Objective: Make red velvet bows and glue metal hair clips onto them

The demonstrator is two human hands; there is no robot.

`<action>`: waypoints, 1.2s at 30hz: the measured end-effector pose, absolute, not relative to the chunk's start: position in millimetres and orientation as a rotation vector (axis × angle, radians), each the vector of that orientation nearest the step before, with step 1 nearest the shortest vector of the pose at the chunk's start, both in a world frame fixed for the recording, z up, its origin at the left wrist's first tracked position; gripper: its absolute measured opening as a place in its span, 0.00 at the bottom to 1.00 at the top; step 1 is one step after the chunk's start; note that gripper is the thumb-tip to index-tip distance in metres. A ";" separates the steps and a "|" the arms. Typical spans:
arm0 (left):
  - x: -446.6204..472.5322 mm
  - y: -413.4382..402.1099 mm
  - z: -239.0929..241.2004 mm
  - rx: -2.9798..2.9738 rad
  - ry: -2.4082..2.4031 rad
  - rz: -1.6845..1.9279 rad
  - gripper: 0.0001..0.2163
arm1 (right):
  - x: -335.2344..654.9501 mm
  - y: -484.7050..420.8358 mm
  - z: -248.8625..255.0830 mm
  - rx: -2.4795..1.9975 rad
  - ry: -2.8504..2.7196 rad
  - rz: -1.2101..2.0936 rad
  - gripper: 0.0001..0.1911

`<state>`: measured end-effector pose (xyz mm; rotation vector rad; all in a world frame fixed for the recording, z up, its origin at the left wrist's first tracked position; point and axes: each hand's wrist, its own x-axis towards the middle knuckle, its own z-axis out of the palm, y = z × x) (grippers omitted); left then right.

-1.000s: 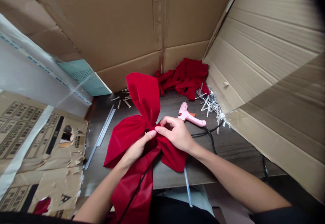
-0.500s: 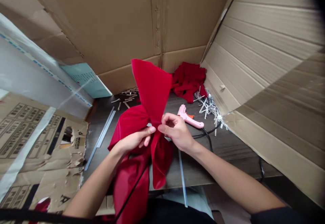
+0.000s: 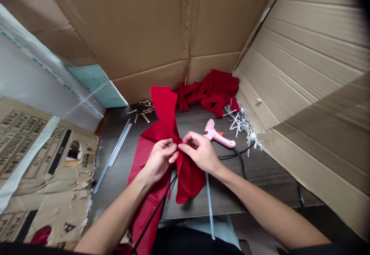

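So in the head view, the right hand [image 3: 200,154] is pinching the gathered middle of a red fabric bow [image 3: 190,180], which is hanging over the near part of the dark table [image 3: 271,180]. The left hand [image 3: 157,162] is touching that same middle with fingers bent in; can't tell if it's actually gripping. A pink glue gun [image 3: 218,135] is lying just beyond the right hand, and red strips [image 3: 218,89] are sitting heaped at the back.

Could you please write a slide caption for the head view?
Left hand and right hand at the gathered middle of a red cloth, a pink glue gun on the table nearby.
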<state>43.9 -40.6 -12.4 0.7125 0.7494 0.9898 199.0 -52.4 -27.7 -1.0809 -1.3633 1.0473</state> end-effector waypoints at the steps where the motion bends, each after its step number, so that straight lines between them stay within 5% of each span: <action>1: 44.9 -40.8 -13.4 0.694 0.752 0.998 0.10 | 199.1 -52.2 -28.2 -1.098 -1.369 1.046 0.10; 14: 45.8 -44.1 -19.8 0.808 0.762 0.888 0.11 | 199.2 -48.4 -29.7 -0.908 -0.762 1.778 0.23; 24: 43.2 -45.7 -18.5 0.879 0.718 0.731 0.11 | 215.0 -40.3 -40.1 -0.783 -0.639 2.254 0.19; 36: 38.2 -43.6 -21.5 0.895 0.718 0.736 0.11 | 204.3 -53.6 -36.8 -0.788 -0.733 2.109 0.23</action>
